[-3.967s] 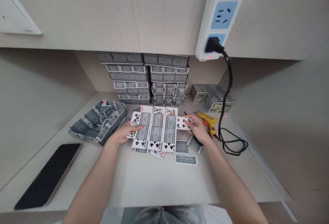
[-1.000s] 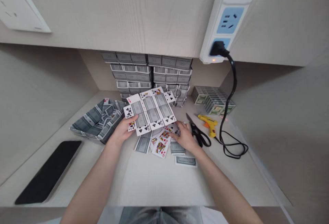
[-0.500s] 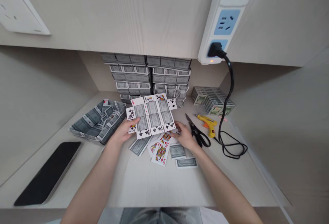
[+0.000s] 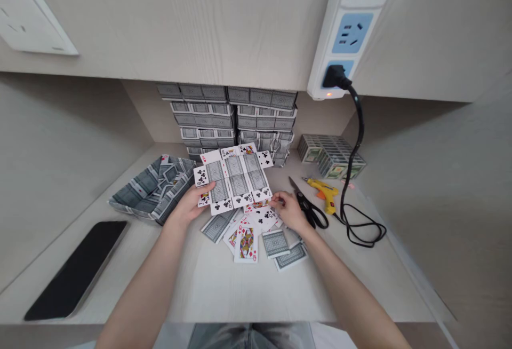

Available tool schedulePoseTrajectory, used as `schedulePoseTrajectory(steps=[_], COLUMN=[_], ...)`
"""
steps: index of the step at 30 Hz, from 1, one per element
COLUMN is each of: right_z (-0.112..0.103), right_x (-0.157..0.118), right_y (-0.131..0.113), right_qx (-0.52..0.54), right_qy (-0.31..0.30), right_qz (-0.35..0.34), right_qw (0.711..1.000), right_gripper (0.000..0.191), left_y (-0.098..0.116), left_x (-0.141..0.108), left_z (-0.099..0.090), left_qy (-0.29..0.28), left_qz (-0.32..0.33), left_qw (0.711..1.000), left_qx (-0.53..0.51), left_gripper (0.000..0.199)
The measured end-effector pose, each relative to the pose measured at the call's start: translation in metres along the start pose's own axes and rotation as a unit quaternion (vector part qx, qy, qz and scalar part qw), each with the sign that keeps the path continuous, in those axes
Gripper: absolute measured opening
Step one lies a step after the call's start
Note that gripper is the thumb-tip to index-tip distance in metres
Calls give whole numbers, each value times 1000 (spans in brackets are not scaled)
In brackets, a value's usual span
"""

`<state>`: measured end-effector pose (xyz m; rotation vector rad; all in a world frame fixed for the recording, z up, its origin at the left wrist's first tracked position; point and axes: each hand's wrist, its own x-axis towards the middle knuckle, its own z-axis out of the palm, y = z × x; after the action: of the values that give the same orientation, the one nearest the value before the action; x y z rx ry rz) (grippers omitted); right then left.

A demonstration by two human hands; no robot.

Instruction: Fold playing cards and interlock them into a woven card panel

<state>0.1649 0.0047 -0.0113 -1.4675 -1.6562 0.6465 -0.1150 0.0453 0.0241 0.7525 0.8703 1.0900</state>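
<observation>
My left hand (image 4: 191, 203) grips the left edge of a flat panel of joined playing cards (image 4: 238, 180), thumb on top. The panel shows grey patterned backs in the middle and card faces sticking out around its rim. My right hand (image 4: 288, 209) is at the panel's lower right corner. Its fingers are pinched on the edge of a face card (image 4: 258, 206), partly covered by the panel. Below lie loose playing cards, among them a queen of diamonds (image 4: 247, 244), a five of clubs (image 4: 264, 219) and folded cards with grey backs (image 4: 276, 244).
At left are a tray made of cards (image 4: 136, 194) with cards inside and a black phone (image 4: 76, 269). Stacked card boxes (image 4: 204, 119) stand behind. Black-handled scissors (image 4: 316, 214), a yellow glue gun (image 4: 326, 191) with its black cord (image 4: 356, 151), and a block of boxes (image 4: 332, 151) lie at right.
The panel has shifted slightly left. My right hand has moved up a little from the pile, and loose cards have slid and turned, uncovering the five of clubs.
</observation>
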Motion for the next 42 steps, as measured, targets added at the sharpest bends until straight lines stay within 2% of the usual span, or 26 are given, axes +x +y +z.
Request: schedulePoseTrajectory(steps=[4,6,8,12,15,18,21,27,31,35,42], right_z=[-5,-7,-8,-12,-18,-24,-27,-27,-26,-24,-23], right_x=[0,1,2,4,6,7,6,4,3,0,-3], right_y=[-4,-4,-3,-4,-9,-13,-14,-12,-15,-21,-24], right_qx=[-22,18,104,295,377,425,452,463,481,482,443], right_qy=[50,70,74,91,137,172,192,219,187,111,41], right_qz=[-14,-13,15,93,105,104,106,117,132,134,138], right_qw=[998,997,992,947,910,883,865,851,847,859,885], right_gripper=[16,18,23,29,36,38,33,25,24,26,29], left_y=[2,3,4,7,7,7,7,8,9,10,11], left_x=[0,-1,-2,-4,-5,-4,-4,-4,-4,-5,-6], left_z=[-1,-1,-1,-1,-1,-1,-1,-2,-2,0,-1], left_qy=[9,18,28,26,11,0,-2,8,11,13,15], left_qz=[0,-2,-3,-9,-18,-28,-33,-27,-29,-28,-12], left_qw=[1000,1000,999,999,1000,1000,999,1000,1000,1000,1000], left_qx=[-11,-15,-18,-22,-14,-8,-5,1,-3,-3,8], left_gripper=[41,43,44,45,44,41,40,40,37,36,40])
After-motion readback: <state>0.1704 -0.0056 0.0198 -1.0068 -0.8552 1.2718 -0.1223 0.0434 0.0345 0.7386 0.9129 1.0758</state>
